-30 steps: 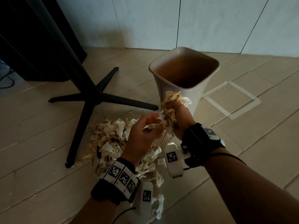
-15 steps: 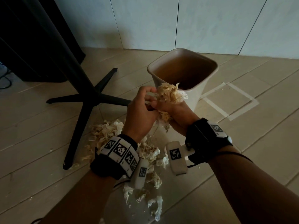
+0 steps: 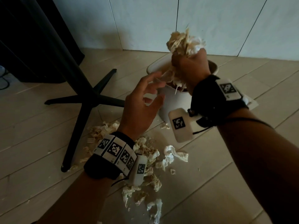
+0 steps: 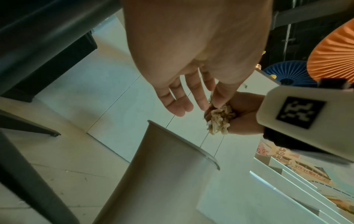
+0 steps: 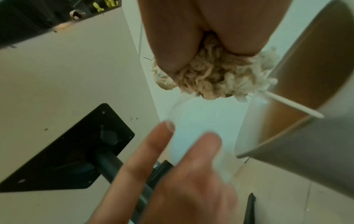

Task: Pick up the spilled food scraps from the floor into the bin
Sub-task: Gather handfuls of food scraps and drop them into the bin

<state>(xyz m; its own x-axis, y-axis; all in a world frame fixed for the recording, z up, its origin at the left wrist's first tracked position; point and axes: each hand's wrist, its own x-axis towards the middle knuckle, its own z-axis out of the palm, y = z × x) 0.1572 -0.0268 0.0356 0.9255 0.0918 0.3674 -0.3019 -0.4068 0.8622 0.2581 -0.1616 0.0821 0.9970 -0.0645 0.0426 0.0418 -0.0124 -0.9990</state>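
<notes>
Right hand (image 5: pixel 201 30) clutches noodle clump (image 5: pixel 214 77); left hand (image 5: pixel 172 174) spread below; bin (image 5: pixel 287 144) alongside.

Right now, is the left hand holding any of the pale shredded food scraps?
No, the left hand is open with spread fingers, holding nothing.

I saw a pale plank floor (image 3: pixel 40 138) carrying scattered beige food scraps (image 3: pixel 150 160), an upright cream plastic bin (image 3: pixel 171 104), and a black cross-shaped table base (image 3: pixel 84 101).

A black table base (image 3: pixel 84 97) stands on pale floorboards (image 3: pixel 32 126).
</notes>
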